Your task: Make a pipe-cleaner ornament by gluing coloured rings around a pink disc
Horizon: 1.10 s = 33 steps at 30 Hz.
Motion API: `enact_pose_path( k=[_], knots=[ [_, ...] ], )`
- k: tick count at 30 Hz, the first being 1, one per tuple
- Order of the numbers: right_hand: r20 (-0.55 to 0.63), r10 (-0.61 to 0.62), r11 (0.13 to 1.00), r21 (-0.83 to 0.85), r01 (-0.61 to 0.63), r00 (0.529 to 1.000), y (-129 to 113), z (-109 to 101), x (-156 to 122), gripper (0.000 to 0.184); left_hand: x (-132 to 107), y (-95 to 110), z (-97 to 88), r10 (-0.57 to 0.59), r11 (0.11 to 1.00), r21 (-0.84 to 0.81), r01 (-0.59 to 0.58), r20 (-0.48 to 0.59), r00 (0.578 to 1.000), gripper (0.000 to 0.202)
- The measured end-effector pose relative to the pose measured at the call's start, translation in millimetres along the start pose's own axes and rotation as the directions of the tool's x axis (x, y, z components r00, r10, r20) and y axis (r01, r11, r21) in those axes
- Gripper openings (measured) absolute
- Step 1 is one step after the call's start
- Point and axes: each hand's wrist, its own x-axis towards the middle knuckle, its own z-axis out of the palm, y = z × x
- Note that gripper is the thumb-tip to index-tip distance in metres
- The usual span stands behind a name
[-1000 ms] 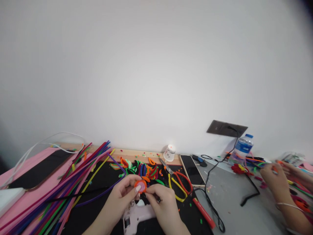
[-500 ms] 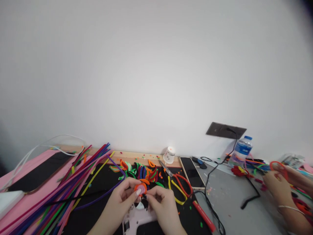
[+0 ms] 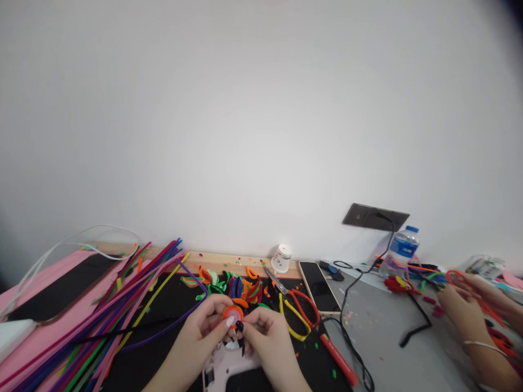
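Note:
My left hand (image 3: 202,333) pinches a small round orange and pink pipe-cleaner piece (image 3: 232,314) between thumb and fingers. My right hand (image 3: 267,337) is closed beside it, fingertips pinching a small black bead-like bit (image 3: 239,326) at the piece's lower edge. Both hands hover over a black mat (image 3: 163,305), just above a pale pink glue gun (image 3: 223,367).
Long pipe cleaners (image 3: 102,310) fan out on the left. Bent coloured pieces (image 3: 237,283), scissors (image 3: 294,305), a white cup (image 3: 281,257), a phone (image 3: 316,286), a cable (image 3: 351,305) and a water bottle (image 3: 400,250) lie behind. Another person's hands (image 3: 469,305) hold an orange loop at the right.
My hands have shifted slightly, still together on the orange piece. The other person's hands have raised an orange pipe-cleaner loop.

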Motion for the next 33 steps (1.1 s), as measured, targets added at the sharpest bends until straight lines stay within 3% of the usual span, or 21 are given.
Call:
enact_pose_path(
  k=[16, 22, 33],
  knots=[
    [0.054, 0.005, 1.000, 0.003, -0.006, 0.999, -5, -6, 1, 0.024, -1, 2, -3.6, 0.067, 0.979, 0.187, -0.076, 0.052, 0.996, 0.030],
    [0.031, -0.012, 1.000, 0.024, 0.011, 0.999, -4, -8, 2, 0.030, 4, 4, -14.1, 0.141, 0.962, 0.245, -0.117, -0.084, 0.986, 0.025],
    [-0.015, -0.065, 0.998, 0.023, 0.065, 0.998, -7, -10, 4, 0.028, 5, 7, -23.6, 0.176, 0.950, 0.292, -0.112, -0.204, 0.963, 0.026]
  ],
)
